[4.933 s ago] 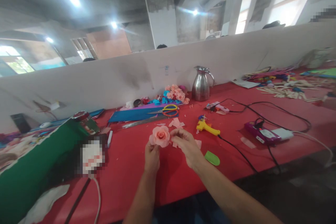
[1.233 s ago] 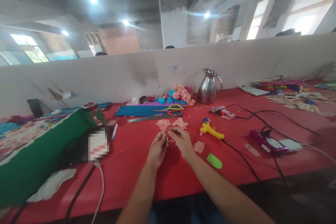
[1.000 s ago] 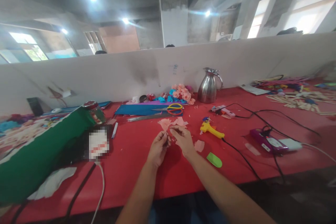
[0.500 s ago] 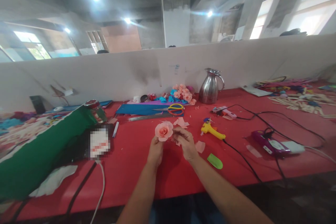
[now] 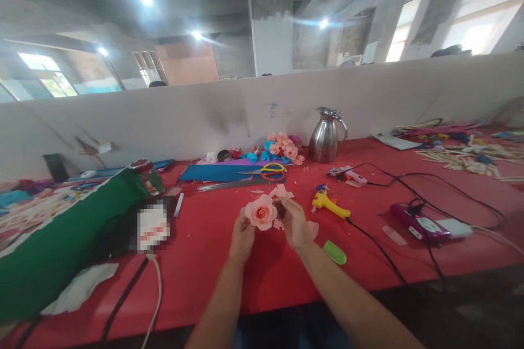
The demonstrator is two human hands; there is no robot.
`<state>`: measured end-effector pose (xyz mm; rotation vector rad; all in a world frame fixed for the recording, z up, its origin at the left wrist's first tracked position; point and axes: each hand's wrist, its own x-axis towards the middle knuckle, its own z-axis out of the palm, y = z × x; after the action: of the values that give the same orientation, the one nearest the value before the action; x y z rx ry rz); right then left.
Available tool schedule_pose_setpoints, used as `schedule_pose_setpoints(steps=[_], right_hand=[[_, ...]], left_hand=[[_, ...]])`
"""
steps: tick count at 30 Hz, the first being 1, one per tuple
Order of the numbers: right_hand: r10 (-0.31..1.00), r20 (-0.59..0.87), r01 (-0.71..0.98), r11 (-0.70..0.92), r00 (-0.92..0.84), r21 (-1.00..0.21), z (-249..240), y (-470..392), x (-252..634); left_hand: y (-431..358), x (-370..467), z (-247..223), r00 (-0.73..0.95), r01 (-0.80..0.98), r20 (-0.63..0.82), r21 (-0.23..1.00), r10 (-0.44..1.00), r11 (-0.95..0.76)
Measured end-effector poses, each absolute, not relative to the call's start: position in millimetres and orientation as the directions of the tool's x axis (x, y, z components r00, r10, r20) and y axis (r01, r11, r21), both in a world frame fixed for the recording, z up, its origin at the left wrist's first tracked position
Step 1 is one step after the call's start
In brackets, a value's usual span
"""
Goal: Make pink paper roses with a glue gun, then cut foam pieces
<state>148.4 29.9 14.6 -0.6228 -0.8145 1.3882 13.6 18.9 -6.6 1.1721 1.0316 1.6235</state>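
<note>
The left hand (image 5: 242,235) is gripping the pink flower (image 5: 261,212) at its left side, and the bloom is facing the wearer above the near middle of the red table (image 5: 196,267). The right hand (image 5: 295,223) is resting with bent fingers at the flower's right edge; whether it is gripping cannot be told. Pink scraps (image 5: 281,191) are lying just beyond, and a yellow glue gun (image 5: 332,206) is lying to the right.

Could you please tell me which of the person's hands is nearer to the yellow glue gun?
Right: the right hand is to the left of the yellow glue gun, apart from it. The left hand is farther left, at the pink flower's left side.
</note>
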Motion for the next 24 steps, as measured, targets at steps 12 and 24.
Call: schedule_pose_setpoints(steps=[12,24], right_hand=[[0.973,0.158,-0.426,0.216,0.168,-0.879,12.5,25.4,147.6],[0.795,0.389,-0.077,0.475,0.465,-0.877,38.0,4.3,226.7]], left_hand=[[24.2,7.7,-6.7,-0.434,-0.148,0.271,0.920,0.860,-0.364],[31.7,-3.0,0.2,-0.704,-0.100,0.278,0.873,0.654,-0.478]])
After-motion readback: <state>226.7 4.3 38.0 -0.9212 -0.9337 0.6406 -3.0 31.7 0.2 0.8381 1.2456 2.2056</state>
